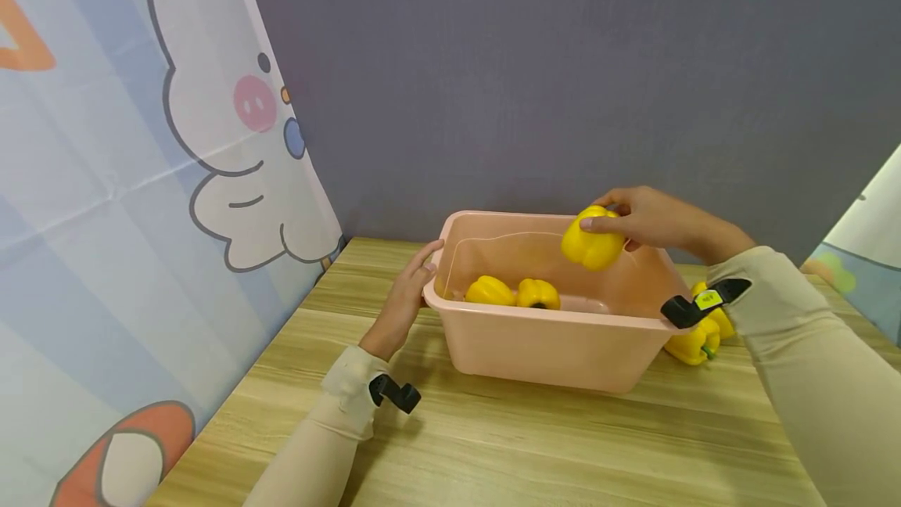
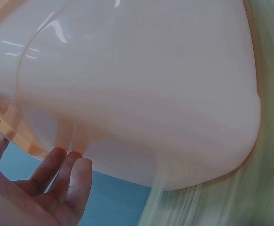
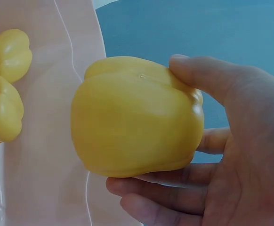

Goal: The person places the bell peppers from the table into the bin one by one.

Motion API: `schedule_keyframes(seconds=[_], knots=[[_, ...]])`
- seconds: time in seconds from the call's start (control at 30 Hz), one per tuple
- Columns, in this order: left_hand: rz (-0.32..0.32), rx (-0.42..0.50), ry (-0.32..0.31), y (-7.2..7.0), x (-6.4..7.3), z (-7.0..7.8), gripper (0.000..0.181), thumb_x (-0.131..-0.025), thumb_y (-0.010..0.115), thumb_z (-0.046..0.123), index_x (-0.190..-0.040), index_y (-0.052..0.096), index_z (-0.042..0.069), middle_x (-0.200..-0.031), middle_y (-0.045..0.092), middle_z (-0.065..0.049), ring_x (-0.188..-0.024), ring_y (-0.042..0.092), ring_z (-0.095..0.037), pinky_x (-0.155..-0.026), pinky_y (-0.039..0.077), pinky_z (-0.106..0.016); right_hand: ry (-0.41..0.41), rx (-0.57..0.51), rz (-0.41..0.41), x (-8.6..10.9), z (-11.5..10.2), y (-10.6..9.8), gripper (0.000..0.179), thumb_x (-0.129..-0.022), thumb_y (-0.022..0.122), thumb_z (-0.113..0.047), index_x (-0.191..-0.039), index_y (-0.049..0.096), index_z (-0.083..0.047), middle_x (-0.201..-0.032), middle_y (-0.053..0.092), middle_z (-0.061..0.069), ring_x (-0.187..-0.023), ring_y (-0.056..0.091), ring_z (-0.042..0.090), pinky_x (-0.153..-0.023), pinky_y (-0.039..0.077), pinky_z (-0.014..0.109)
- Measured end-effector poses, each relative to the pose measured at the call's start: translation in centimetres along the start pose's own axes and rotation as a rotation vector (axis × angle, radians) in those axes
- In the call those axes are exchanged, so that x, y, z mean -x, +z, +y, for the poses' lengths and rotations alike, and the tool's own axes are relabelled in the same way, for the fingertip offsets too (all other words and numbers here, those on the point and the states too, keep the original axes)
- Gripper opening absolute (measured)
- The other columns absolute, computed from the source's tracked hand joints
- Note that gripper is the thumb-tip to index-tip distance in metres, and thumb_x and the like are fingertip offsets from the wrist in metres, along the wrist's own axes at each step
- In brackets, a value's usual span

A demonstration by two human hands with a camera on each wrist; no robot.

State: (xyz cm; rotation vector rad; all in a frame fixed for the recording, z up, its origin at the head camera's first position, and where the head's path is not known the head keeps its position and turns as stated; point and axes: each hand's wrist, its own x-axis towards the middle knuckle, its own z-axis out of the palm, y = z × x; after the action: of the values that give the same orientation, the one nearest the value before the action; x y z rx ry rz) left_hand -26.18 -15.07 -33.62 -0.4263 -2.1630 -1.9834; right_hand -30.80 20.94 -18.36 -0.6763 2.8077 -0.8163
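Note:
A yellow bell pepper (image 1: pixel 594 239) is held in my right hand (image 1: pixel 651 217), above the right part of a pink plastic bin (image 1: pixel 542 346). In the right wrist view, the thumb lies on one side of this pepper (image 3: pixel 137 117) and fingers support it from the other. My left hand (image 1: pixel 404 292) touches the left end of the bin, its fingers fairly straight; the left wrist view shows the fingertips (image 2: pixel 83 167) against the bin's outer wall (image 2: pixel 151 84). Inside the bin, two more yellow peppers (image 1: pixel 490 290) lie side by side towards the left.
More yellow peppers (image 1: pixel 693 343) lie on the wooden table (image 1: pixel 493 444) beyond the bin's right end, partly hidden by the right sleeve. A grey wall (image 1: pixel 549 84) stands behind the bin. To the left hangs a cartoon-printed cloth (image 1: pixel 141 202).

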Motion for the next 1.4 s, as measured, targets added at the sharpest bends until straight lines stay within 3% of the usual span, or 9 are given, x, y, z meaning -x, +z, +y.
schedule_keyframes(seconds=[0.2,0.5,0.8,1.2,1.4], knots=[[-0.002,0.008,0.004,0.1,0.0,0.0,0.055,-0.101,0.045,0.038,-0.154,0.040,0.023,-0.137,0.053,-0.018,-0.090,0.059,-0.029,-0.074,0.052,-0.032,0.005,0.013,-0.037,-0.3,0.3,0.3,0.078,-0.094,0.059,-0.059,-0.143,0.046,0.000,-0.121,0.063,0.018,-0.088,0.064,0.023,-0.074,0.057,0.037],[-0.023,0.013,0.015,0.0,0.0,0.0,0.056,-0.101,0.044,0.038,-0.155,0.039,0.023,-0.146,0.047,-0.015,-0.101,0.057,-0.043,-0.075,0.052,-0.032,0.043,-0.041,-0.031,-0.3,0.4,0.5,0.072,-0.098,0.055,-0.055,-0.147,0.043,-0.003,-0.122,0.060,0.022,-0.090,0.067,0.025,-0.076,0.057,0.040],[-0.043,0.028,0.012,-0.4,0.4,0.1,0.053,-0.101,0.040,0.037,-0.153,0.041,0.024,-0.136,0.054,-0.015,-0.097,0.059,-0.028,-0.075,0.049,-0.031,0.028,-0.053,-0.014,1.1,-0.5,0.9,0.065,-0.099,0.056,-0.050,-0.145,0.046,-0.004,-0.121,0.064,0.018,-0.101,0.066,0.030,-0.081,0.056,0.042],[-0.034,-0.001,0.035,-0.6,0.8,-0.1,0.050,-0.101,0.040,0.037,-0.150,0.045,0.028,-0.125,0.057,-0.016,-0.094,0.058,-0.025,-0.077,0.048,-0.036,0.012,-0.069,0.114,4.2,0.3,0.5,0.056,-0.101,0.059,-0.039,-0.142,0.050,-0.002,-0.116,0.069,0.015,-0.098,0.068,0.026,-0.076,0.056,0.034],[-0.022,-0.002,0.032,-0.7,0.9,0.1,0.050,-0.101,0.039,0.033,-0.150,0.046,0.024,-0.106,0.059,-0.014,-0.084,0.058,-0.021,-0.074,0.048,-0.033,0.048,-0.077,0.222,6.0,1.7,0.6,0.058,-0.101,0.054,-0.048,-0.139,0.053,-0.005,-0.119,0.067,0.019,-0.096,0.069,0.027,-0.074,0.057,0.031]])
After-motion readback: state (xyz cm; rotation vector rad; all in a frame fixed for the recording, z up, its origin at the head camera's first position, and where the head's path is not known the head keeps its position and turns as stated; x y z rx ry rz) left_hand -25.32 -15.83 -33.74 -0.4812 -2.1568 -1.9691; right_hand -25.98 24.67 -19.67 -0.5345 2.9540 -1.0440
